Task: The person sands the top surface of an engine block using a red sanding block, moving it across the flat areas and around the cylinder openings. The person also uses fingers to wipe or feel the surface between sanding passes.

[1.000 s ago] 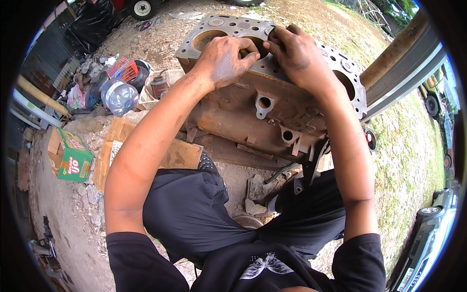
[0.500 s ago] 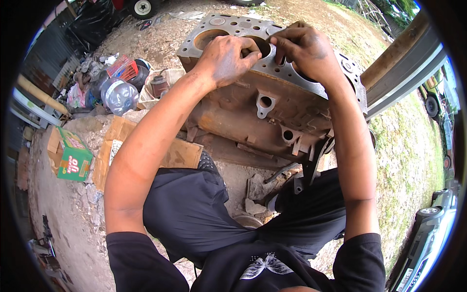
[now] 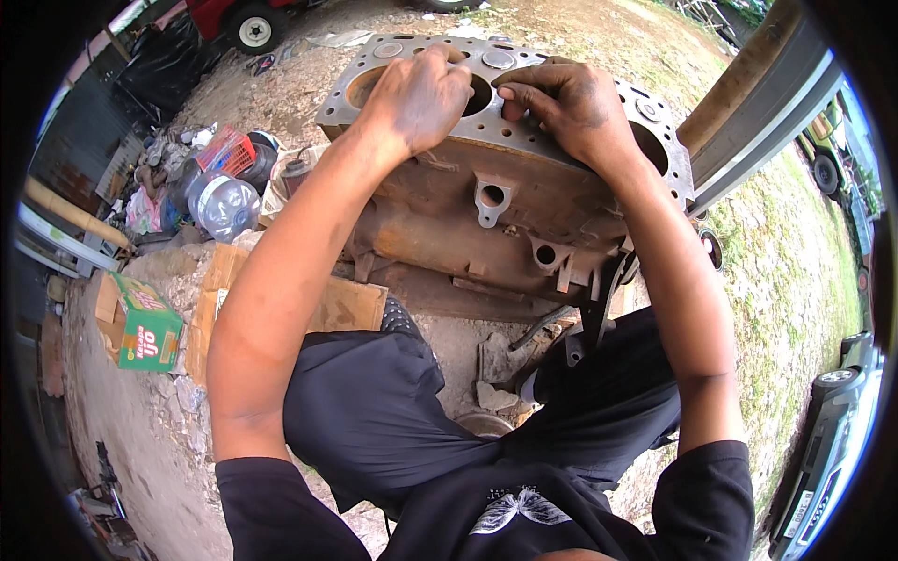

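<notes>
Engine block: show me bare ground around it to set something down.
Bare dirt lies this side of the green box; open grass lies between the right forearm and the silver car. Crowded: left of the engine block, with clear bottle and red basket.

Green carton (image 3: 166, 337): large white lettering on side panel, readable, plus smaller print. Black shirt (image 3: 580, 510): tiny white characters above wing-shaped print, too small to read. Parked car (image 3: 834, 439): licence plate (image 3: 800, 514) with dark characters, unclear.
</notes>
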`<state>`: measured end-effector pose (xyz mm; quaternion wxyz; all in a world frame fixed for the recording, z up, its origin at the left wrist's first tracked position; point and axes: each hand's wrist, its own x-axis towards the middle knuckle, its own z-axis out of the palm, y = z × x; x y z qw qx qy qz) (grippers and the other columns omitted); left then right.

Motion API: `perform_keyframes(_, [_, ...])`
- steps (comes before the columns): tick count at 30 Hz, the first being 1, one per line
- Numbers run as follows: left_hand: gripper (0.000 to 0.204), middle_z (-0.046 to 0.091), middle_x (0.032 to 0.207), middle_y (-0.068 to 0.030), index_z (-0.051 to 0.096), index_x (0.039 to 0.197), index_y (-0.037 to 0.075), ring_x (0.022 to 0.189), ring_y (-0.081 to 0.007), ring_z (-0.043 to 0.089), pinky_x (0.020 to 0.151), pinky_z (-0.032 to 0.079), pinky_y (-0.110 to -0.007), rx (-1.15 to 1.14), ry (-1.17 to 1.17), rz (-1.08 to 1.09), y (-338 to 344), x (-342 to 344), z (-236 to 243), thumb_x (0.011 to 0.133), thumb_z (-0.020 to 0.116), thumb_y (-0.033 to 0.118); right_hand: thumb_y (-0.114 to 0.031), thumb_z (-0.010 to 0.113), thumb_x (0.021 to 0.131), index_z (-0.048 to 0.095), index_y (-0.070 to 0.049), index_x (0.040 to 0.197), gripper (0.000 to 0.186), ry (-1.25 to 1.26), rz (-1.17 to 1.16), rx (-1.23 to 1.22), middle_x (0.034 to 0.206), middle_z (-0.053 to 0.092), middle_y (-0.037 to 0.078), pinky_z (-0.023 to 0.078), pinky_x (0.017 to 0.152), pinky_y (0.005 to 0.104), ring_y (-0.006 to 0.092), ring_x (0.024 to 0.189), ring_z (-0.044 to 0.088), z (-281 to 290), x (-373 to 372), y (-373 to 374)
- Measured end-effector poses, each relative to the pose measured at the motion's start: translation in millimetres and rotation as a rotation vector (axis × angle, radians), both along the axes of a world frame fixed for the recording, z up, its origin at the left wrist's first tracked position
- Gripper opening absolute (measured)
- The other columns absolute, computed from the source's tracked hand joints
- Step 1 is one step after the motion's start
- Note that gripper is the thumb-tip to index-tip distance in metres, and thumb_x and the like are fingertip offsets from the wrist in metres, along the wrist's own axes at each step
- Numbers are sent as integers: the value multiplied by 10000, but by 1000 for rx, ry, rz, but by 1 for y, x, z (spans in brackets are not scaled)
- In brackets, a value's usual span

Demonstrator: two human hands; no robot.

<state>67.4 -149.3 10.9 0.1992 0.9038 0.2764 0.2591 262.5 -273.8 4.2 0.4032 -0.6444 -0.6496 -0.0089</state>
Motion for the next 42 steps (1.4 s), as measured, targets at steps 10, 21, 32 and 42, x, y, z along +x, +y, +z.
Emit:
perform_keyframes(10, [1046, 614, 1504, -443, 615, 1532, -36, 1335, -406, 684, 1166, 518, -511, -1050, 264, -65, 22, 50, 34, 1110, 201, 827, -156, 876, 957, 884, -71, 1034, 115, 50, 55, 71, 784, 815, 78, 631, 728, 376, 209, 716, 792, 10, -11, -1])
perform_keyframes(21, [1004, 768, 1095, -211, 703, 1396, -72, 954, -188, 688, 874, 567, -361, -890, 153, -102, 25, 43, 20, 1109, 392, 839, -149, 848, 1021, 866, -17, 1076, 144, -7, 51, -88, 866, 842, 78, 613, 748, 325, 124, 776, 771, 5, -3, 1])
perform_keyframes(32, [851, 826, 1296, -239, 785, 1386, -36, 1222, -286, 775, 1143, 531, -422, -75, -241, 198, 66, -21, 8, 1142, 453, 708, -120, 785, 1064, 864, -54, 1090, 106, 80, 73, 50, 825, 840, 5, 507, 586, 261, 59, 592, 588, 14, -9, -7])
perform_keyframes(42, [606, 757, 1479, -210, 778, 1431, 28, 1426, -326, 676, 1240, 458, -422, -88, -108, 156, 47, -94, -24, 1186, 504, 510, -100, 827, 1003, 846, 0, 1047, 111, 38, 92, 7, 811, 792, 99, 615, 724, 363, 211, 689, 769, 18, -5, 1])
